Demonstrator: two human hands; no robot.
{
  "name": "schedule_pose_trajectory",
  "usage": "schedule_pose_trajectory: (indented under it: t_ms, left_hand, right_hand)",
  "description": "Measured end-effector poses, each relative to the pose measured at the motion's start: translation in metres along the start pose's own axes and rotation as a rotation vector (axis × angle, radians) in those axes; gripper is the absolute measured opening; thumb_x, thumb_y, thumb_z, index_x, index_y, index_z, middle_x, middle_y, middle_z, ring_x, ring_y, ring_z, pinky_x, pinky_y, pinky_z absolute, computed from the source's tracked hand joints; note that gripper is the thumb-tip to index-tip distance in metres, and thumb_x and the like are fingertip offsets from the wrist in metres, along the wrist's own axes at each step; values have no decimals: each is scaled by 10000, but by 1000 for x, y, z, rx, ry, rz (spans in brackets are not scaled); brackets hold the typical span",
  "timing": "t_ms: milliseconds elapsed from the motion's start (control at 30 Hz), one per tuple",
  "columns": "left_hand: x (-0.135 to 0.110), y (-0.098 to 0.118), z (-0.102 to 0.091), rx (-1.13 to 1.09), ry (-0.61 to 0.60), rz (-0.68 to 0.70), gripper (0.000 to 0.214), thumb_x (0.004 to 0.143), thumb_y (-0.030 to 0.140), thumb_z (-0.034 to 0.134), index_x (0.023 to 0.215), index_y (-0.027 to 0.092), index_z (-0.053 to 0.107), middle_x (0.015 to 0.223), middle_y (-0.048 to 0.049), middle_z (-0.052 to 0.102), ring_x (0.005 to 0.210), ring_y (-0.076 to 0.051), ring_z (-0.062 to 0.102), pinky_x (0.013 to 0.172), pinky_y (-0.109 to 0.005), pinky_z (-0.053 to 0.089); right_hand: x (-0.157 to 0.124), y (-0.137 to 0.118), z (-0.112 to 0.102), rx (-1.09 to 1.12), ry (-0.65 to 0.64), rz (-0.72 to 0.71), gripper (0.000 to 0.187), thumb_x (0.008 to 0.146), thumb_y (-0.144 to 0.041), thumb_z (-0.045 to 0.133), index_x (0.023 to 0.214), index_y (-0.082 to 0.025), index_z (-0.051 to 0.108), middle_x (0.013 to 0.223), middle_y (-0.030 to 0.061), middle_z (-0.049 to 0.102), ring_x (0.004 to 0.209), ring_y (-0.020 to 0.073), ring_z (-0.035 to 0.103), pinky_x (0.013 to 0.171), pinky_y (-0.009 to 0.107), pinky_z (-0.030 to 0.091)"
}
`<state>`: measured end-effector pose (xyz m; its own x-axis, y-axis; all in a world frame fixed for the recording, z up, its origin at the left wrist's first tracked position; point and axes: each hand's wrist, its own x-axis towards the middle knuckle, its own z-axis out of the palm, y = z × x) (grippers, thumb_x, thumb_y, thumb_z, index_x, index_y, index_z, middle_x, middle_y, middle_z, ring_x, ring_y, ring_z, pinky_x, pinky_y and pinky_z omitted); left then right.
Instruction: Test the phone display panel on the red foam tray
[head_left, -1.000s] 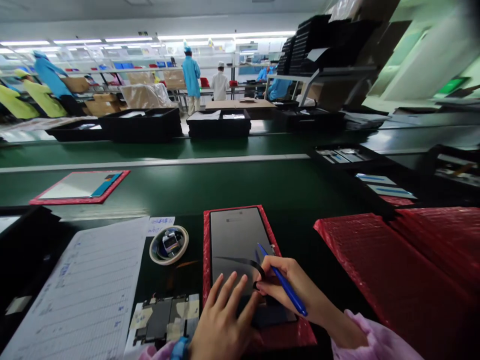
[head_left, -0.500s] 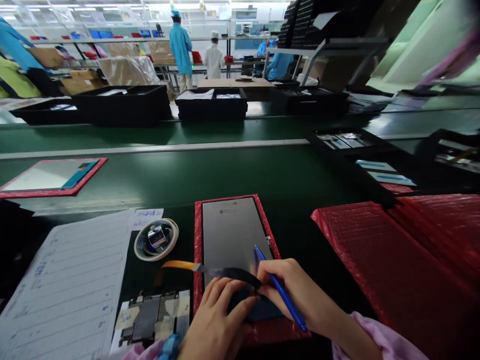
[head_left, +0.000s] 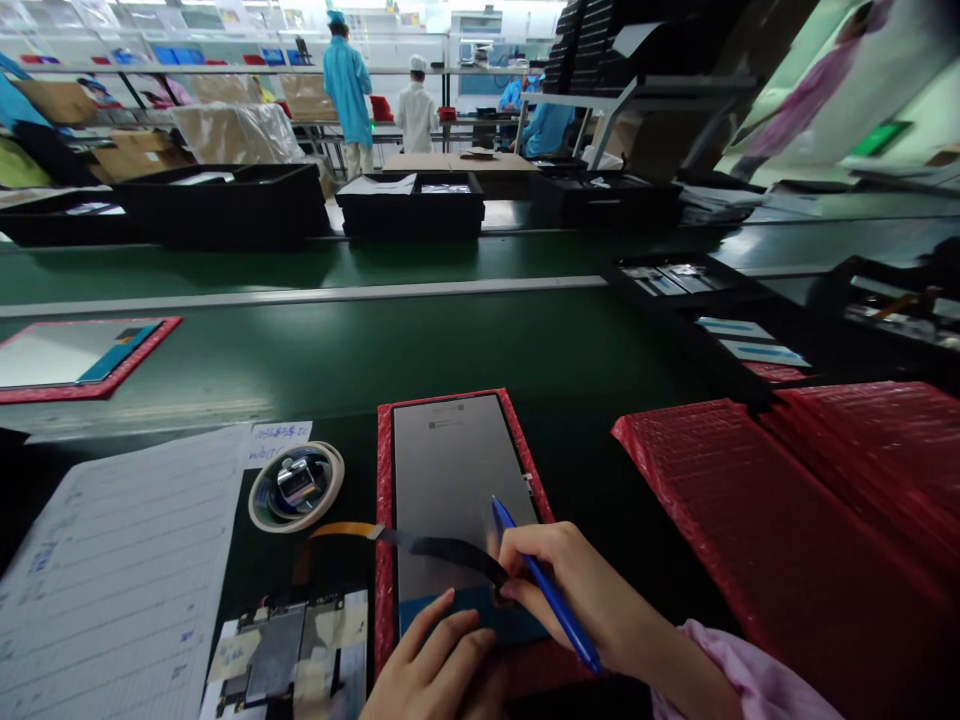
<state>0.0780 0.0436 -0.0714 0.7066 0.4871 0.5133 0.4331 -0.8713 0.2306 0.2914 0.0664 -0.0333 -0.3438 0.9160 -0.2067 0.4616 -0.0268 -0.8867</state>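
A grey display panel with a blue strip at its near end lies on red bubble wrap. My left hand rests flat over the near end, fingers stretched out and fingertips on the blue strip. In my right hand a blue pen is held, its tip pointing away from me. Its thumb and finger also pinch the black end of a flex cable, which arches over the panel to an orange end on the left. That end runs toward a circuit board.
A tape roll with a metal counter inside sits beside a lined sheet. Red bubble-wrap sheets lie at right, black trays behind them. Another panel is at far left. People stand beyond the bench.
My left hand has drawn back toward me from the cable's end, uncovering the blue strip. My right hand still grips the cable and pen. The view has shifted slightly.
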Motion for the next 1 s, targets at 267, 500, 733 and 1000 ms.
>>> schedule_pose_trajectory:
  t_ms: [267, 500, 733, 1000]
  left_hand:
    - [1, 4, 5, -57, 21, -49, 242, 947, 96, 453, 867, 187, 662, 825, 45, 708, 855, -94, 683, 1052, -251, 483]
    - [3, -2, -1, 326, -12, 53, 315, 983, 263, 444, 1233, 271, 636, 1145, -51, 709, 1072, -188, 645, 975, -315, 503]
    - [-2, -4, -6, 445, -112, 125, 377, 974, 302, 448, 1328, 269, 576, 1212, -58, 696, 1129, -205, 632, 973, -315, 492]
    - [-4, -3, -4, 488, -130, 169, 417, 980, 364, 436, 1360, 232, 550, 1179, -43, 710, 1088, -222, 656, 903, -332, 535]
  right_hand:
    - [5, -5, 0, -30, -7, 41, 176, 748, -8, 567, 684, -169, 537, 700, -43, 592, 636, 97, 549, 566, 182, 347]
    - [4, -1, 1, -75, -32, -25, 172, 768, -15, 534, 740, -185, 527, 721, -53, 590, 636, 96, 511, 576, 201, 326]
    - [1, -6, -2, -91, -49, -47, 179, 761, -7, 556, 749, -184, 530, 734, -49, 590, 649, 100, 525, 591, 202, 345]
    - [3, -6, -5, -32, -46, -48, 144, 812, -50, 542, 793, -192, 558, 770, -43, 630, 644, 90, 550, 596, 186, 382]
